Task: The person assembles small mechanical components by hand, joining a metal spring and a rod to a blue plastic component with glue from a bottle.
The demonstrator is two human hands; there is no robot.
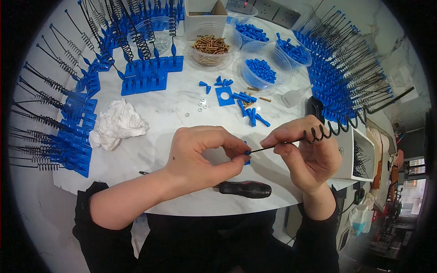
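Between the thumb and forefinger of my left hand [200,154] is a small blue plastic piece [247,153], mostly covered by the fingertips. My right hand [309,157] pinches the straight end of a black coiled spring wire [337,132], whose tip meets the blue piece. The wire's coils pass over the right hand and its far straight end points up to the right. Below the hands lies a screwdriver [246,189] with a black handle; my left forearm covers part of its shaft. Beyond the hands are several blue cones [253,117] and a blue square plate with a hole [225,97].
Crumpled white tissue [119,123] and small nuts [201,105] lie left of centre. Tubs at the back hold brass screws [210,44] and blue parts [260,70]. Blue bases with upright coiled wires line the left [75,136] and right [325,86]. A white dropper bottle [295,97] lies right.
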